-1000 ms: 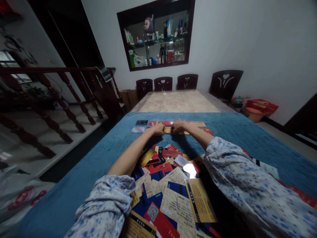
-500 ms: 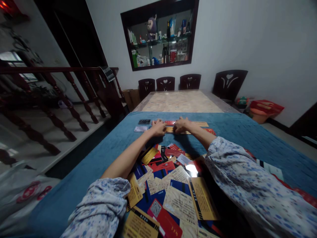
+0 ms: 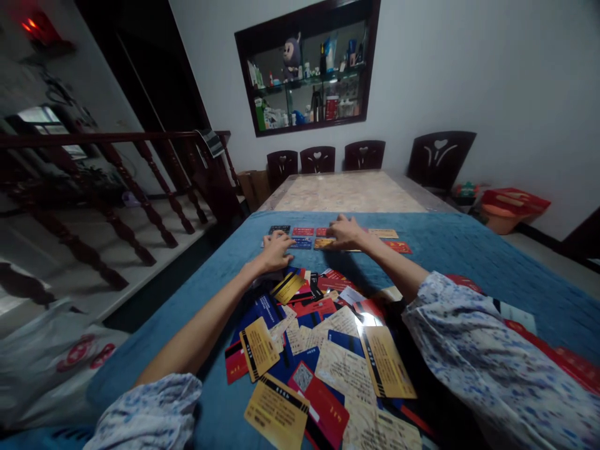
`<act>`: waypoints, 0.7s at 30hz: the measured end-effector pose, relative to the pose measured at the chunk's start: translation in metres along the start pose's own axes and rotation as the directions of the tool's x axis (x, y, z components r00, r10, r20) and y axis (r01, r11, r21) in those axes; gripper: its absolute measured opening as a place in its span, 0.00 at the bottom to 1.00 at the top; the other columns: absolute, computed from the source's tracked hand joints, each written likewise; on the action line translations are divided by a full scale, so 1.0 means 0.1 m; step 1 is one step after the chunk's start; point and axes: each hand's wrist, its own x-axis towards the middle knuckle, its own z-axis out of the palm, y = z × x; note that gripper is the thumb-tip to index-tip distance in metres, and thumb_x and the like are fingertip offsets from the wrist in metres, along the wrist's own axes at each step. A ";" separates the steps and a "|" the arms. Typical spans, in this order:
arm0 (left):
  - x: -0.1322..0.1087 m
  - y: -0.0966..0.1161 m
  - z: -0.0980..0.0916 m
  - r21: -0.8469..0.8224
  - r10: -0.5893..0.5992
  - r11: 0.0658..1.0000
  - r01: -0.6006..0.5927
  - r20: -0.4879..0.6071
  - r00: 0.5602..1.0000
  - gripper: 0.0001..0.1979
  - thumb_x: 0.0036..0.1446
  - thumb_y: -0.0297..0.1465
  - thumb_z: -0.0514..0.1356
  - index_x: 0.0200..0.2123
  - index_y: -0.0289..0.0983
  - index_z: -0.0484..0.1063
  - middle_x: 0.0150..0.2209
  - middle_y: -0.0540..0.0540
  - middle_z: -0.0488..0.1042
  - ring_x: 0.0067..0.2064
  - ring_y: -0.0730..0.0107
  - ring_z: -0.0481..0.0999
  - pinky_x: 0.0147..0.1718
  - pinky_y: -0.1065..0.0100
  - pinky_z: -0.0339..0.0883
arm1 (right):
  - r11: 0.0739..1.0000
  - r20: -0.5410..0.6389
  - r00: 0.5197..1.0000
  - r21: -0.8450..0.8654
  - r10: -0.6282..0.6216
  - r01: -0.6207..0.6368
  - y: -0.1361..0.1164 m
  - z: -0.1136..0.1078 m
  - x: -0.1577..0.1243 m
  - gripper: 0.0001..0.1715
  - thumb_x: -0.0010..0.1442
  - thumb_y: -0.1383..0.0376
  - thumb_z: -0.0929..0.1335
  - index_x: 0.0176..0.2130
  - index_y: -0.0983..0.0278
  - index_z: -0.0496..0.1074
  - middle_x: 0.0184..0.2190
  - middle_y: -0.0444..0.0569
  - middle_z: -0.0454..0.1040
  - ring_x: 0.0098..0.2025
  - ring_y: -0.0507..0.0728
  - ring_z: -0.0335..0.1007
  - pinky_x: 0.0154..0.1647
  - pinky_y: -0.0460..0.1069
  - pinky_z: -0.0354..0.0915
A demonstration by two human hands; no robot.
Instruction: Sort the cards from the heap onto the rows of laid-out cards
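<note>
Two rows of cards lie on the blue cloth [image 3: 210, 281]. My left hand [image 3: 277, 251] is at the left end of the rows, fingers spread over a pale card that it mostly hides. Next to it lie a dark card [image 3: 280, 229], a red card [image 3: 302, 231] and a blue card [image 3: 301, 244]. My right hand [image 3: 345, 234] rests over the middle of the rows, its fingers apart and touching cards there. Beyond it to the right are a gold card [image 3: 383, 234] and a red-orange card [image 3: 399, 247]. Nearer me is a loose, overlapping pile of cards [image 3: 344, 369].
More red cards and a pale card [image 3: 515, 315] lie beside my right sleeve. Past the cloth runs the bare stone tabletop [image 3: 347, 192], with several dark chairs [image 3: 364, 155] behind. A wooden railing [image 3: 140, 150] and a white plastic bag [image 3: 56, 362] are at the left.
My left hand has moved left and slightly nearer me, uncovering the red and blue cards. My right hand stays over the middle of the rows. The view has shifted slightly.
</note>
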 end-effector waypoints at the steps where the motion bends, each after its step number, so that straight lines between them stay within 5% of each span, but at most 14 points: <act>1: -0.07 -0.03 -0.01 -0.007 -0.011 1.000 0.011 -0.011 1.000 0.24 0.54 0.30 0.61 0.56 0.44 0.72 0.57 0.42 0.71 0.63 0.48 0.56 0.57 0.45 0.52 | 1.000 -0.013 1.000 0.015 -0.014 0.014 -0.05 0.00 -0.01 0.21 0.58 0.57 0.68 0.48 0.60 0.79 0.51 0.59 0.75 0.55 0.70 0.56 0.48 0.60 0.57; 14: -0.87 -0.31 -0.02 -0.122 -0.150 0.982 0.146 -0.025 0.988 0.21 0.57 0.34 0.62 0.55 0.43 0.74 0.58 0.42 0.71 0.63 0.45 0.57 0.59 0.42 0.53 | 0.969 -0.102 0.976 0.141 -0.192 0.205 -0.80 -0.11 -0.16 0.15 0.57 0.68 0.65 0.40 0.59 0.80 0.43 0.54 0.79 0.54 0.66 0.57 0.48 0.57 0.54; 21: -1.11 -0.42 -0.03 -0.316 -0.113 0.936 0.154 0.143 0.983 0.39 0.50 0.49 0.67 0.63 0.43 0.66 0.62 0.38 0.65 0.66 0.43 0.55 0.61 0.44 0.54 | 0.895 -0.150 0.918 0.212 -0.367 0.393 -1.23 -0.05 -0.22 0.14 0.58 0.62 0.69 0.44 0.59 0.80 0.44 0.52 0.79 0.54 0.65 0.57 0.49 0.57 0.53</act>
